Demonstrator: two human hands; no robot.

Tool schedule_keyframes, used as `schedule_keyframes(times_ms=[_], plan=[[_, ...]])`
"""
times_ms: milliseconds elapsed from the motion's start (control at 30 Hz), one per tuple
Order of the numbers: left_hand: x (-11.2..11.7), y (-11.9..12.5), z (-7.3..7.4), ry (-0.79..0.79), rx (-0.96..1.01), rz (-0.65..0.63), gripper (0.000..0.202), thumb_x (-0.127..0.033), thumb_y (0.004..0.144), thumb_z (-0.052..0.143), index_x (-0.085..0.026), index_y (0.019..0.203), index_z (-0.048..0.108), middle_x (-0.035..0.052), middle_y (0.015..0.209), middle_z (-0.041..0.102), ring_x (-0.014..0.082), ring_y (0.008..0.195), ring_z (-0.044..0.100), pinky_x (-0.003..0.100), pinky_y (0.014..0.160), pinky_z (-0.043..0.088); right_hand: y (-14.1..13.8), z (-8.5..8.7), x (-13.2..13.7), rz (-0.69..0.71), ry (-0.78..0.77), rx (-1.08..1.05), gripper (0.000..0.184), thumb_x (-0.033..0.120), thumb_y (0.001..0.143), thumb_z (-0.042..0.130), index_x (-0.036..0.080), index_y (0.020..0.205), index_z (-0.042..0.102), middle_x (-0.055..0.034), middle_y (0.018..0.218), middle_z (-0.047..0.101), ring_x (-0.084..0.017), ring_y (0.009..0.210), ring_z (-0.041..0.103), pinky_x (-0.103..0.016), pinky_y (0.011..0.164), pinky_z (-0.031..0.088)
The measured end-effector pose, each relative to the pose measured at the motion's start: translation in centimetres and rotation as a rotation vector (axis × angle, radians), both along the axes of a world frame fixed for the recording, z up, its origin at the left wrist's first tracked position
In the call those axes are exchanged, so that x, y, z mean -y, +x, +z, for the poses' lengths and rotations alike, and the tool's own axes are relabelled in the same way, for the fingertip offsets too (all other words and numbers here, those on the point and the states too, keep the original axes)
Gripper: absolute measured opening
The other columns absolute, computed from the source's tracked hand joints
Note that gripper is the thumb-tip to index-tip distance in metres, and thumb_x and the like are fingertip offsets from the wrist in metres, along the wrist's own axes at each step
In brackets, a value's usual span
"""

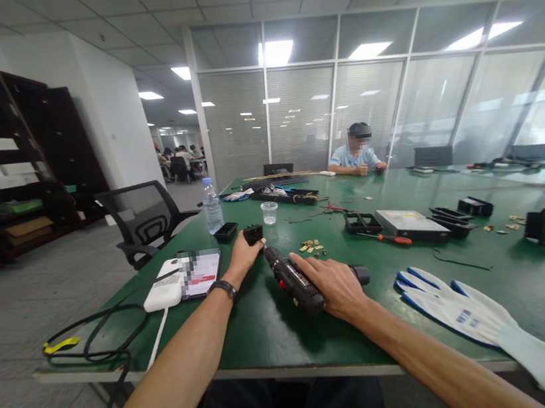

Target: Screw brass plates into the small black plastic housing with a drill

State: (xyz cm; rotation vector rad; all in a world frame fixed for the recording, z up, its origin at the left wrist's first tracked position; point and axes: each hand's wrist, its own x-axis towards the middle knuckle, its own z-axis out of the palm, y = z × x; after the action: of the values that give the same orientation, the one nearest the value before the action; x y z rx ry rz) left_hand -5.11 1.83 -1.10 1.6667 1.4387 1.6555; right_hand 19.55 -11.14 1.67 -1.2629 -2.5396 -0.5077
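Observation:
My right hand (332, 284) is wrapped round a black electric screwdriver (293, 281) that lies low over the green table (269, 331), its tip pointing toward a small black part (253, 234). My left hand (244, 254), with a dark watch on the wrist, rests against that black part and steadies it with the fingers closed on it. A few small brass pieces (312, 246) lie just right of the screwdriver tip.
White-and-blue work gloves (473, 318) lie at the right. A phone (202, 273), white power bank (165, 286) and black cable (93, 334) sit at the left edge. A water bottle (211, 205), plastic cup (269, 212), black trays, a silver box (410, 222) and an orange screwdriver (392, 238) stand farther back. Another person (359, 152) sits at the far end; an office chair (141, 221) stands left.

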Motion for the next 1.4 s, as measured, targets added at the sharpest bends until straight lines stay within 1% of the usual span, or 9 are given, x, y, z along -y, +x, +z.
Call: schedule_keyframes(times_ms=[200,367,567,867,1033,1167,1300,1400], plan=[[-0.38,-0.18,-0.49,0.013,-0.024,-0.002,0.039,-0.029,0.074,0.076,-0.014,0.105,0.059,0.0119,0.106,0.067,0.0253,0.099,0.063,0.037,0.090,0.046,0.08,0.02,0.00,-0.006,-0.008,0.012,0.077,0.035,0.087,0.056,0.024,0.154,0.019,-0.0087,0.121,0.061,-0.024,0.091,0.060,-0.034,0.078,0.039],[-0.55,-0.23,-0.66,0.013,-0.047,0.017,0.037,-0.031,0.075,0.075,-0.014,0.104,0.059,0.0115,0.104,0.067,0.0257,0.098,0.063,0.037,0.089,0.046,0.03,0.22,0.14,-0.005,-0.009,0.015,0.077,0.037,0.087,0.057,0.023,0.153,0.020,-0.0087,0.121,0.061,-0.024,0.091,0.061,-0.034,0.077,0.039],[-0.42,-0.19,-0.61,0.015,-0.057,0.023,0.037,-0.031,0.076,0.074,-0.015,0.105,0.058,0.0115,0.105,0.068,0.0262,0.098,0.063,0.037,0.088,0.046,-0.01,0.12,0.08,0.001,0.006,0.009,0.076,0.036,0.086,0.056,0.023,0.153,0.021,-0.0068,0.118,0.062,-0.025,0.090,0.061,-0.036,0.075,0.039],[-0.55,-0.24,-0.74,0.023,-0.051,0.017,0.038,-0.032,0.076,0.075,-0.015,0.105,0.058,0.0117,0.107,0.067,0.0263,0.099,0.064,0.037,0.088,0.047,-0.03,-0.06,-0.06,-0.006,-0.001,0.002,0.076,0.037,0.087,0.055,0.024,0.153,0.021,-0.0081,0.119,0.061,-0.024,0.090,0.060,-0.034,0.076,0.036],[-0.64,-0.30,-0.75,0.018,-0.054,0.024,0.038,-0.032,0.075,0.075,-0.015,0.105,0.058,0.0120,0.107,0.067,0.0265,0.100,0.063,0.037,0.089,0.046,-0.05,0.00,0.01,-0.007,0.002,-0.001,0.074,0.034,0.087,0.054,0.024,0.153,0.021,-0.0071,0.121,0.061,-0.023,0.089,0.060,-0.034,0.075,0.035],[-0.46,-0.19,-0.56,0.010,-0.049,0.028,0.038,-0.031,0.075,0.075,-0.015,0.105,0.057,0.0124,0.107,0.067,0.0265,0.100,0.063,0.037,0.088,0.047,0.00,-0.15,-0.04,0.009,0.008,-0.015,0.074,0.040,0.088,0.054,0.024,0.152,0.021,-0.0071,0.120,0.062,-0.024,0.089,0.060,-0.035,0.075,0.035],[-0.24,-0.05,-0.35,0.001,-0.049,0.033,0.038,-0.029,0.075,0.075,-0.014,0.105,0.057,0.0130,0.107,0.067,0.0265,0.099,0.063,0.037,0.088,0.047,0.08,-0.24,-0.10,0.012,0.025,-0.004,0.077,0.035,0.086,0.056,0.024,0.153,0.020,-0.0063,0.122,0.061,-0.024,0.089,0.061,-0.035,0.075,0.035],[-0.18,-0.05,-0.32,-0.004,-0.052,0.037,0.038,-0.030,0.075,0.074,-0.015,0.106,0.057,0.0129,0.107,0.067,0.0268,0.100,0.063,0.037,0.088,0.047,0.05,-0.19,-0.06,0.010,0.020,-0.006,0.076,0.035,0.086,0.056,0.024,0.153,0.021,-0.0062,0.121,0.061,-0.024,0.089,0.061,-0.035,0.076,0.036]])
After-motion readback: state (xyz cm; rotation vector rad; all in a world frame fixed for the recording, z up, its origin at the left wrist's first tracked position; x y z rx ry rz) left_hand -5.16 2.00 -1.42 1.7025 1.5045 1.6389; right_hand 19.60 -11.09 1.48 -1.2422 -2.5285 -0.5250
